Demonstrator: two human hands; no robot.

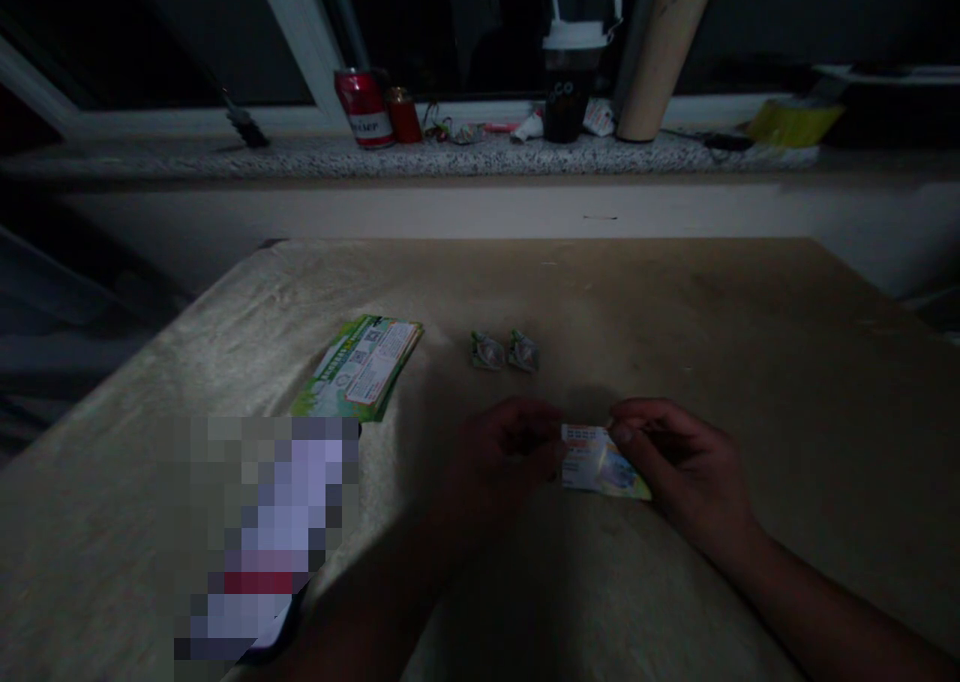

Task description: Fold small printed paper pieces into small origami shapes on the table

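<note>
Ideally, hold the paper point(592, 467) level, well inside the table's far edge point(540, 246): right hand point(690, 472) pinching it, left hand's point(506, 452) grip unclear.

The left hand point(499, 452), between 5 and 6 o'clock from the middle of the view, is bare, and so is the left forearm point(382, 582) at 7 o'clock, broad and smooth-edged. The right hand point(697, 467), at 4 o'clock, is bare too, with a blunt, rounded thumb point(639, 452). The right forearm point(832, 592), also at 4 o'clock, is uncovered and widens from the wrist point(754, 534). Dim light blurs finer detail, especially on the left.
</note>
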